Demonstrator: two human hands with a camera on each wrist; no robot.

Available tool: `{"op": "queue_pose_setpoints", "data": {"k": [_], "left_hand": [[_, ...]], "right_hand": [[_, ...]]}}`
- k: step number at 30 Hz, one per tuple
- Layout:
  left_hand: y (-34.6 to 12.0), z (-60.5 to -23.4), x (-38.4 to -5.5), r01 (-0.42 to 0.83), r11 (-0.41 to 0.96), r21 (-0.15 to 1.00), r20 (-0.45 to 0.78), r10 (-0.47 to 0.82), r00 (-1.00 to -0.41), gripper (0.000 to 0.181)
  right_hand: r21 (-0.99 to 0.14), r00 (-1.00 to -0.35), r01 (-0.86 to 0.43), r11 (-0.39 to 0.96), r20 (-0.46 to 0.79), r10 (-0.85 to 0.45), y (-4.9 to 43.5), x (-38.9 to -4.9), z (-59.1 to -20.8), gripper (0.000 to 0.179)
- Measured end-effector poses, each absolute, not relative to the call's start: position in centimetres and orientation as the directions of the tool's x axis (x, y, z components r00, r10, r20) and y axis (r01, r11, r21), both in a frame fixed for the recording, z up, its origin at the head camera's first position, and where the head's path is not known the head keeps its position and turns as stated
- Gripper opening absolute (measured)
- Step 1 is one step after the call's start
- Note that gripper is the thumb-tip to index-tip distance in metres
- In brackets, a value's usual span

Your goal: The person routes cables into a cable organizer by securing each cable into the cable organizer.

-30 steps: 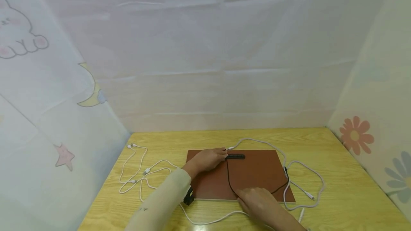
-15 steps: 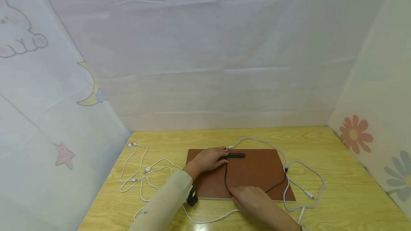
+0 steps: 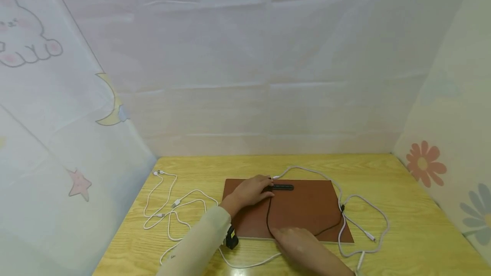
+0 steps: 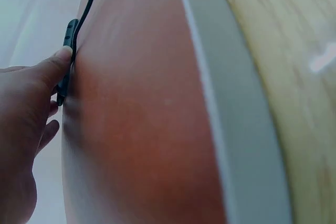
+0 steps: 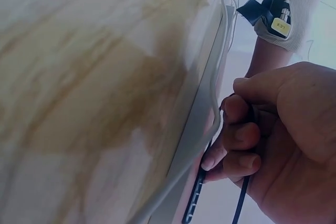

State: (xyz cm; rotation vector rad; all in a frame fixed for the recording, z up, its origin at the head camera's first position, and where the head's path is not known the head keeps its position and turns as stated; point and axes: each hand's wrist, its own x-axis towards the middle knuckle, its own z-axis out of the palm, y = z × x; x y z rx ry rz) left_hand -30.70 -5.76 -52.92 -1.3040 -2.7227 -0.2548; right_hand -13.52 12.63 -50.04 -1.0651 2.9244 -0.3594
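On the desk [image 3: 406, 208] I see the brown board [image 3: 303, 208] bearing the black strip [image 3: 283, 187] near its far edge, the black cable [image 3: 267, 215] running from beside it towards the near edge. From my remote seat, the left hand [image 3: 251, 191] reaches over the board, thumb against the black strip, pinching it; the right hand [image 3: 301, 244], low at the near edge, has its fingers curled round the black cable, with loosely looped white cables [image 3: 175, 203] left of the board
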Motion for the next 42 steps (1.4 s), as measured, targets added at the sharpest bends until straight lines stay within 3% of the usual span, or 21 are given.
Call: {"op": "queue_pose_setpoints", "data": {"k": [9, 20, 42], "left_hand": [[-5.8, -53.0, -30.7, 0.719, 0.680, 0.145, 0.159, 0.701, -0.695, 0.053], [-5.7, -52.8, -30.5, 0.696, 0.694, 0.184, 0.123, 0.686, -0.717, 0.054], [-4.9, -52.7, -30.4, 0.678, 0.733, 0.054, 0.035, 0.677, -0.735, 0.057]], "right_hand": [[-0.242, -0.782, -0.609, 0.755, 0.024, -0.623, 12.8, -13.5, -50.0, 0.008], [-0.258, -0.783, -0.605, 0.753, 0.024, -0.621, 12.8, -13.3, -50.2, 0.007], [-0.325, -0.795, -0.579, 0.748, 0.022, -0.606, 13.9, -13.5, -50.9, 0.008]]}}
